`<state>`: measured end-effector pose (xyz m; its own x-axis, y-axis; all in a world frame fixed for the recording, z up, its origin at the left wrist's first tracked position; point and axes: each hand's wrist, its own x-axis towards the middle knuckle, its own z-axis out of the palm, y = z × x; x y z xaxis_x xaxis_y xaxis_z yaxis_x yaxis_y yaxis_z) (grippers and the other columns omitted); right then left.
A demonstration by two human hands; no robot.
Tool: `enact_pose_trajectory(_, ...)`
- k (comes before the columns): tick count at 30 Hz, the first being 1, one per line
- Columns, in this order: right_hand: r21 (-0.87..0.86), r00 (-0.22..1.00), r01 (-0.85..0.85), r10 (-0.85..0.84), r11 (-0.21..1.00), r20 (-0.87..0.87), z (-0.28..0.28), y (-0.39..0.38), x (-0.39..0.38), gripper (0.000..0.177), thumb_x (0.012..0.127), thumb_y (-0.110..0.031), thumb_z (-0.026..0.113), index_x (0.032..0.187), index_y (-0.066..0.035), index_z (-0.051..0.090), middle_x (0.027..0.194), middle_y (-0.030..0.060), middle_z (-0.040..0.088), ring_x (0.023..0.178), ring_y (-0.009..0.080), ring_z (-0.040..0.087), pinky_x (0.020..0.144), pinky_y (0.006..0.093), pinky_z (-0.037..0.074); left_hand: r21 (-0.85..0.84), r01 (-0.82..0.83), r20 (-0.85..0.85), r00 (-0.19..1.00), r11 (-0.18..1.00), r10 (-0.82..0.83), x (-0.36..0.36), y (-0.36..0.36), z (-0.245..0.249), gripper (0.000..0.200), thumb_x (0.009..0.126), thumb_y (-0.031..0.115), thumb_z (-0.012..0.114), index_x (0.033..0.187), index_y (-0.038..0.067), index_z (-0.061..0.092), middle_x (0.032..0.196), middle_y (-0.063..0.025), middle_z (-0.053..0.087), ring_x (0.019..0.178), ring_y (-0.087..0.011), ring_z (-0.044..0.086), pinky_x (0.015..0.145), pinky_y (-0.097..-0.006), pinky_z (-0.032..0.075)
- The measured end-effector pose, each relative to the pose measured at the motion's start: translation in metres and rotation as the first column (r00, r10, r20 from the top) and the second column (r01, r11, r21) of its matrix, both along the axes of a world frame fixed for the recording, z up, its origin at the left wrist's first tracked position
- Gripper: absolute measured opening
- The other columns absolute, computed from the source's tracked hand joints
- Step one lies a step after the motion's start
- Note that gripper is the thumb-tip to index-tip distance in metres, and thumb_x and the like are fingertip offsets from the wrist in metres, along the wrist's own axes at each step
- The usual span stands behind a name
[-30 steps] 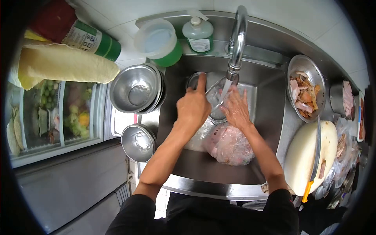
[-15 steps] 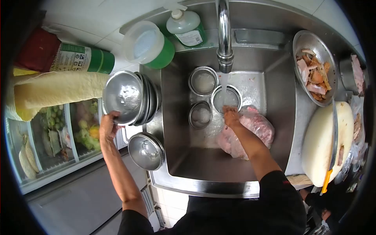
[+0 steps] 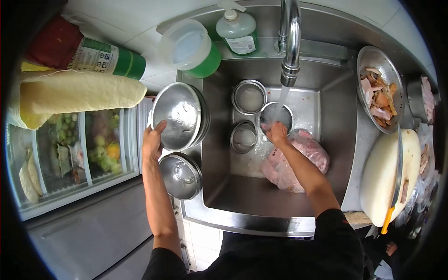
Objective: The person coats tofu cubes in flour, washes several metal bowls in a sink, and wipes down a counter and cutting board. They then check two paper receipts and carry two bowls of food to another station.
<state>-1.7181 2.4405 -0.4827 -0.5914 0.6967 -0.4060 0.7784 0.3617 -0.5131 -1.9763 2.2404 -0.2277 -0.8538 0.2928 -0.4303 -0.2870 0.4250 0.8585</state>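
Note:
My left hand (image 3: 154, 141) grips the lower left rim of a shiny metal bowl (image 3: 175, 116), its thumb over the edge. This bowl leans against several nested bowls at the sink's left edge. Inside the sink (image 3: 280, 193), my right hand (image 3: 277, 133) is closed at the near rim of a round metal bowl (image 3: 285, 112), under water running from the faucet (image 3: 291, 56); its fingertips are partly hidden. Two similar round containers holding water (image 3: 249, 99) (image 3: 243, 136) stand to the left. A clear plastic bag of pink meat (image 3: 305, 156) lies below my right forearm.
A second bowl stack (image 3: 178, 176) sits nearer me. Behind are a tub of green liquid (image 3: 205, 63) and a pump bottle (image 3: 238, 32). On the right are a colander of meat scraps (image 3: 380, 95) and a cutting board (image 3: 380, 179) with an orange-handled knife (image 3: 389, 214). Another person's hand (image 3: 391, 248) shows lower right.
My left hand has brought the metal bowl rightward, closer against the nested bowls. My right hand stays at the bowl under the stream. The whole view has shifted slightly.

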Motion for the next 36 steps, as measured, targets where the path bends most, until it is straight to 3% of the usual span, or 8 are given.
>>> enact_pose_trajectory(12, -0.262, 0.896, 0.331, -0.389, 0.906, -0.215, 0.021, 0.021, -0.004, 0.042, 0.079, -0.032, 0.061, 0.101, 0.004, 0.060, 0.095, 0.0240, 0.061, 0.092, 0.0358, 0.059, 0.077, 0.0363, 0.045, -0.098, -0.298, -0.877, 0.477, 0.949, 0.059, 0.042, 0.022, 0.028, 0.034, 0.087, 0.019, 0.057, 0.110, -0.005, 0.055, 0.096, -0.0139, 0.062, 0.083, -0.0204, 0.056, 0.075, -0.0310, 0.044)
enact_pose_trajectory(19, -0.359, 0.652, 0.480, -0.599, 0.801, -0.464, 0.122, -0.001, 0.003, 0.039, 0.088, -0.033, 0.055, 0.081, 0.005, 0.063, 0.058, 0.0114, 0.055, 0.053, 0.0141, 0.043, 0.056, 0.0298, 0.041, -0.075, 0.518, -0.379, 0.776, 0.852, -0.504, 0.194, 0.106, -0.040, 0.032, 0.089, 0.019, 0.050, 0.114, -0.001, 0.056, 0.115, -0.0196, 0.056, 0.111, -0.0293, 0.053, 0.095, -0.0369, 0.038)
enact_pose_trajectory(21, -0.537, 0.434, 0.446, -0.698, 0.716, -0.570, 0.143, -0.012, 0.001, 0.041, 0.089, -0.035, 0.053, 0.078, 0.003, 0.063, 0.057, 0.0064, 0.054, 0.053, 0.0116, 0.042, 0.054, 0.0278, 0.039, -0.462, 0.440, -0.785, 0.201, 0.770, -0.586, 0.200, 0.141, -0.079, 0.037, 0.092, 0.026, 0.041, 0.118, 0.002, 0.054, 0.110, -0.0170, 0.059, 0.097, -0.0253, 0.058, 0.089, -0.0340, 0.041)
enact_pose_trajectory(24, -0.647, 0.329, 0.409, -0.765, 0.644, -0.553, 0.141, -0.007, 0.020, 0.047, 0.093, -0.041, 0.046, 0.071, -0.002, 0.063, 0.057, -0.0056, 0.046, 0.054, 0.0052, 0.037, 0.049, 0.0219, 0.032, 0.044, 0.501, -0.008, 0.865, 0.864, -0.501, 0.181, 0.169, -0.076, 0.036, 0.090, 0.025, 0.039, 0.110, 0.002, 0.059, 0.110, -0.0156, 0.059, 0.100, -0.0296, 0.056, 0.090, -0.0368, 0.040)
enact_pose_trajectory(26, -0.698, 0.371, 0.425, -0.814, 0.577, -0.446, 0.148, 0.000, 0.029, 0.047, 0.093, -0.039, 0.046, 0.067, -0.002, 0.058, 0.056, -0.0072, 0.039, 0.054, 0.0047, 0.033, 0.049, 0.0218, 0.029, -0.021, 0.445, -0.024, 0.895, 0.895, -0.445, 0.192, 0.177, -0.091, 0.033, 0.088, 0.022, 0.041, 0.103, 0.002, 0.063, 0.102, -0.0165, 0.062, 0.098, -0.0313, 0.057, 0.085, -0.0367, 0.042)
enact_pose_trajectory(28, -0.704, 0.209, 0.413, -0.812, 0.578, -0.545, 0.147, 0.001, 0.020, 0.049, 0.093, -0.040, 0.046, 0.061, -0.004, 0.052, 0.055, -0.0079, 0.034, 0.055, 0.0043, 0.029, 0.048, 0.0225, 0.025, -0.133, 0.568, -0.861, 0.340, 0.812, -0.378, 0.206, 0.176, -0.094, 0.033, 0.088, 0.024, 0.044, 0.102, 0.001, 0.062, 0.091, -0.0191, 0.064, 0.086, -0.0348, 0.060, 0.073, -0.0355, 0.046)
enact_pose_trajectory(32, -0.654, 0.297, 0.397, -0.764, 0.644, -0.573, 0.154, 0.007, 0.026, 0.048, 0.093, -0.040, 0.046, 0.066, -0.002, 0.056, 0.057, -0.0052, 0.041, 0.059, 0.0044, 0.034, 0.052, 0.0224, 0.031, -0.013, 0.516, -0.016, 0.856, 0.857, -0.516, 0.184, 0.182, -0.094, 0.031, 0.086, 0.025, 0.050, 0.100, 0.001, 0.062, 0.102, -0.0203, 0.061, 0.093, -0.0350, 0.059, 0.082, -0.0378, 0.045)
enact_pose_trajectory(36, -0.655, 0.303, 0.418, -0.777, 0.629, -0.552, 0.157, 0.007, 0.024, 0.046, 0.093, -0.040, 0.047, 0.077, 0.000, 0.062, 0.060, -0.0029, 0.048, 0.059, 0.0070, 0.040, 0.056, 0.0242, 0.037, 0.086, 0.531, -0.712, 0.625, 0.843, -0.321, 0.210, 0.184, -0.092, 0.026, 0.078, 0.018, 0.056, 0.094, 0.000, 0.064, 0.091, -0.0191, 0.064, 0.084, -0.0321, 0.061, 0.080, -0.0345, 0.046)
